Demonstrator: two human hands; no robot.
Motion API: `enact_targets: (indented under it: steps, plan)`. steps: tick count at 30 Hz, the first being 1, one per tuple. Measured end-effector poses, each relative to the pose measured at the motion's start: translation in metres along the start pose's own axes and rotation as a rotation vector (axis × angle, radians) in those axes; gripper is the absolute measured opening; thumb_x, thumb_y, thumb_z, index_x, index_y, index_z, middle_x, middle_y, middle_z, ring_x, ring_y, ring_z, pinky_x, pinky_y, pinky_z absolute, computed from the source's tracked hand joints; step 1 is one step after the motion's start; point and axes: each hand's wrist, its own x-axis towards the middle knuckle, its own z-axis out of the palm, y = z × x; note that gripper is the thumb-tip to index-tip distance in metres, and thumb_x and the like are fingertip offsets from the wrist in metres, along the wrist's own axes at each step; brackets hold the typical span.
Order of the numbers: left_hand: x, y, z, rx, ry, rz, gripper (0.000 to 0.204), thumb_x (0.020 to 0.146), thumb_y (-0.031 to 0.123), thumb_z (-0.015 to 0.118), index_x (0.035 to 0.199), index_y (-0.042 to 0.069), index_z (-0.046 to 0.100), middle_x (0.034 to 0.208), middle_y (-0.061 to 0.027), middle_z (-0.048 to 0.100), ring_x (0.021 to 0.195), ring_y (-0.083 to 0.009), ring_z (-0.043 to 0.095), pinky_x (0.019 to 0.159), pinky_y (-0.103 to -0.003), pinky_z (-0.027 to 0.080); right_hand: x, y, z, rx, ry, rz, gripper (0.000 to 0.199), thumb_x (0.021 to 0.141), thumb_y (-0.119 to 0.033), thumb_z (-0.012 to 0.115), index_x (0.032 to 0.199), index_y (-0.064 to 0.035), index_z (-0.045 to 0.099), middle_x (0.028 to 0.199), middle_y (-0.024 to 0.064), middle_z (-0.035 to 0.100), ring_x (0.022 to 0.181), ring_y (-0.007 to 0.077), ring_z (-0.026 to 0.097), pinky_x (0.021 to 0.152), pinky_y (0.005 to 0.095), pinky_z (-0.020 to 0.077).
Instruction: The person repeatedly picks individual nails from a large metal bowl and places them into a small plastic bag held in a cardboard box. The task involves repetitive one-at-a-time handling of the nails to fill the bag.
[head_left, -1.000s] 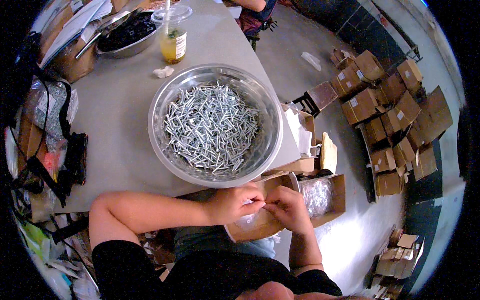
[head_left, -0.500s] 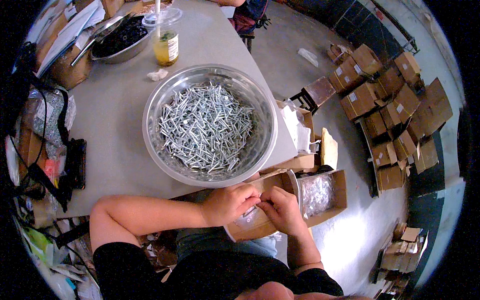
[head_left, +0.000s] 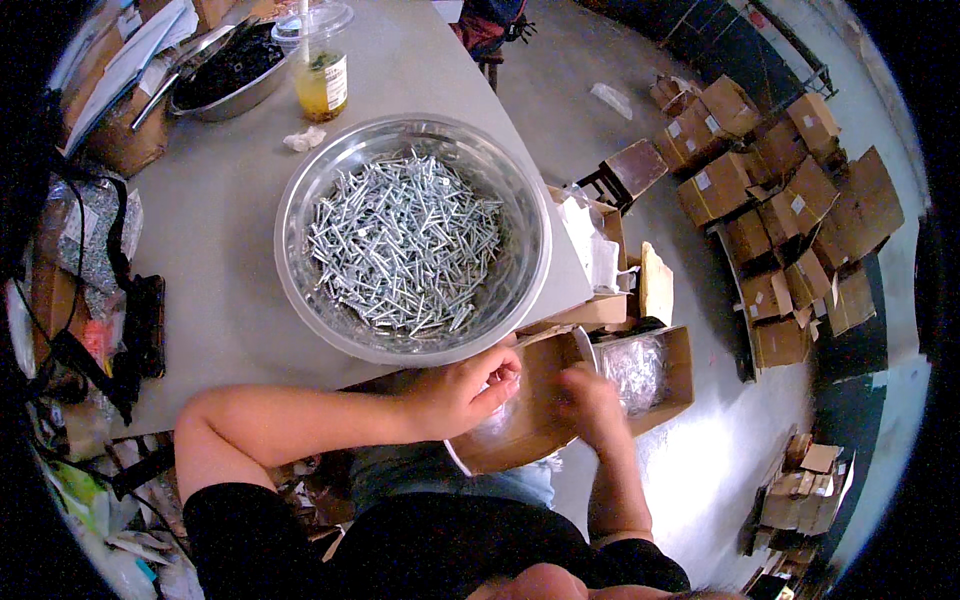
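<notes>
Clear, thin plastic is bunching in the left hand (head_left: 465, 390), just past the near edge of the counter (head_left: 220, 260) and over an open cardboard box (head_left: 540, 420) at the person's lap. The left fingers (head_left: 500, 378) are curling shut around what looks like a small plastic bag (head_left: 497, 418); judged limp, light and slippery, best pinched at its mouth edge rather than its body. The right hand (head_left: 590, 400) is lying just to the right of it, knuckles up, reaching into the box. Whether its fingers are closed on anything I cannot tell; they are hidden under the hand.

The bag's outline is hard to separate from the box floor, and its contents are not readable.

Farther in, a large steel bowl (head_left: 412, 240) is sitting on the counter, heaped with silvery screws (head_left: 400, 235). These are judged stiff, heavy in bulk and sharp-tipped; a few at a time by the shanks would be safest. A second box holding clear bags (head_left: 640, 370) is lying right of the hands.

Far left, a drink cup (head_left: 322, 70) and a dark-filled steel pan (head_left: 225, 80) are standing at the counter's far end. Stacked cartons (head_left: 790, 220) are crowding the floor on the far right, bent by the lens.
</notes>
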Motion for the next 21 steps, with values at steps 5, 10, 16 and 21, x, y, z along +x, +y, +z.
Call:
enact_targets:
  steps: [5,10,16,21]
  plan:
    - [0.001,0.0,-0.002,-0.014,-0.079,-0.081,0.021,0.09,0.014,0.059,0.105,0.001,0.053,0.092,-0.0103,0.06,0.086,-0.0196,0.06,0.079,-0.033,0.049,0.009,-0.032,0.055,0.15,-0.202,-0.326,0.045,0.074,-0.02,0.075,0.114,-0.0057,0.059,0.119,0.018,0.056,0.103,0.0368,0.058,0.085,0.0418,0.0499]
    - [-0.001,-0.004,-0.001,0.065,-0.102,-0.054,0.025,0.087,0.015,0.063,0.106,0.001,0.053,0.096,-0.0138,0.062,0.089,-0.0227,0.062,0.079,-0.036,0.05,0.009,-0.026,0.051,0.292,-0.217,-0.266,0.025,0.079,-0.013,0.069,0.101,-0.0042,0.06,0.1,0.0169,0.062,0.087,0.0368,0.063,0.075,0.0423,0.0523]
    - [-0.006,-0.008,0.003,0.082,-0.124,-0.075,0.031,0.081,0.011,0.067,0.106,-0.002,0.054,0.093,-0.015,0.064,0.084,-0.0279,0.064,0.078,-0.036,0.051,0.007,-0.059,-0.013,0.446,-0.084,-0.245,0.025,0.074,-0.005,0.072,0.091,-0.0046,0.054,0.085,0.0143,0.063,0.073,0.0327,0.064,0.064,0.037,0.0519]
    - [-0.002,-0.012,0.005,-0.206,-0.15,-0.198,0.023,0.081,0.011,0.068,0.099,-0.002,0.059,0.089,-0.0141,0.066,0.079,-0.0231,0.065,0.073,-0.035,0.051,0.009,-0.077,-0.025,0.402,-0.037,-0.224,0.037,0.072,-0.005,0.074,0.1,-0.0049,0.051,0.086,0.0134,0.063,0.075,0.0317,0.064,0.065,0.0369,0.0523]
